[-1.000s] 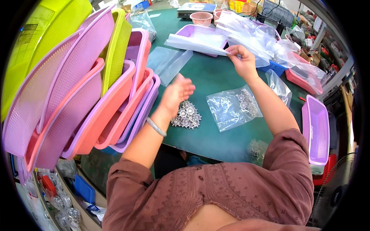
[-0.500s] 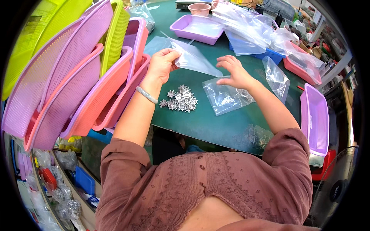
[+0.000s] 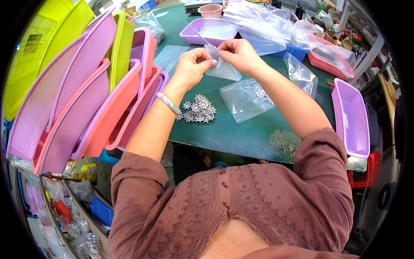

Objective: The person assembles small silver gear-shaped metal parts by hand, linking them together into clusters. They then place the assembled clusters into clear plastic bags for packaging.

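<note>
- Right hand [image 3: 239, 55] has joined the left hand [image 3: 190, 67] at a clear plastic bag [image 3: 225, 71].
- Both pinch it, clamped between thumb and fingers, above the green table [image 3: 241, 140], beyond silver ship's-wheel charms [image 3: 199, 109].

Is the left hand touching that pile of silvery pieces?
Apart: the head view shows green tabletop between the left hand and the pile.
</note>
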Tool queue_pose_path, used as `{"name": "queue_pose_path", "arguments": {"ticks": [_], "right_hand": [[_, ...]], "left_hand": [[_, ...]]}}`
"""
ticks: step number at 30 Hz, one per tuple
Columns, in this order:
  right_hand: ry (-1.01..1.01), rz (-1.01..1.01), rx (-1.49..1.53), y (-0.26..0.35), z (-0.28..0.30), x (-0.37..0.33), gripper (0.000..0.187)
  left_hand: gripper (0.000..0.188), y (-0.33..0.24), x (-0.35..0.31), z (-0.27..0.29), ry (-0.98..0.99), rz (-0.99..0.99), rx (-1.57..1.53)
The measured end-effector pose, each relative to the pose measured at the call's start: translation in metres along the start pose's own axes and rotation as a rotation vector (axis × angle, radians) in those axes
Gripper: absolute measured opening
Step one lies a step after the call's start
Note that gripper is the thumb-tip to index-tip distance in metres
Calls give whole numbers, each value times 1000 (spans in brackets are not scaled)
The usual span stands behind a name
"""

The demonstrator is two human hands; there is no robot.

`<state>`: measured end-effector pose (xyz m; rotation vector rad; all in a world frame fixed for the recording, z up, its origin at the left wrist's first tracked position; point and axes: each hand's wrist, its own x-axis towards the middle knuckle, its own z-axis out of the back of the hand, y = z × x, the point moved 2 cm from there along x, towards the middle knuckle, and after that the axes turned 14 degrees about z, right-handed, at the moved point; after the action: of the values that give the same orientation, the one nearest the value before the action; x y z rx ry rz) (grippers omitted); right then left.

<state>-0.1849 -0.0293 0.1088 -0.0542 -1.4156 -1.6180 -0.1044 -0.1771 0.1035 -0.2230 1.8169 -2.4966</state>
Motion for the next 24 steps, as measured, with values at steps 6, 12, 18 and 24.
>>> {"name": "queue_pose_path", "arguments": {"ticks": [6,12,18,24], "right_hand": [[-263,-26,132,2,31,0,6],[-333,121,291,-3,30,-14,4],[-524,216,262,-8,69,-18,2],[-973,245,422,-29,156,24,8]], "left_hand": [[10,-3,-2,8,-197,92,-345],[11,5,-8,-4,-125,301,-566],[10,24,-3,-25,124,497,-782],[12,-16,17,-78,304,357,-647]]}}
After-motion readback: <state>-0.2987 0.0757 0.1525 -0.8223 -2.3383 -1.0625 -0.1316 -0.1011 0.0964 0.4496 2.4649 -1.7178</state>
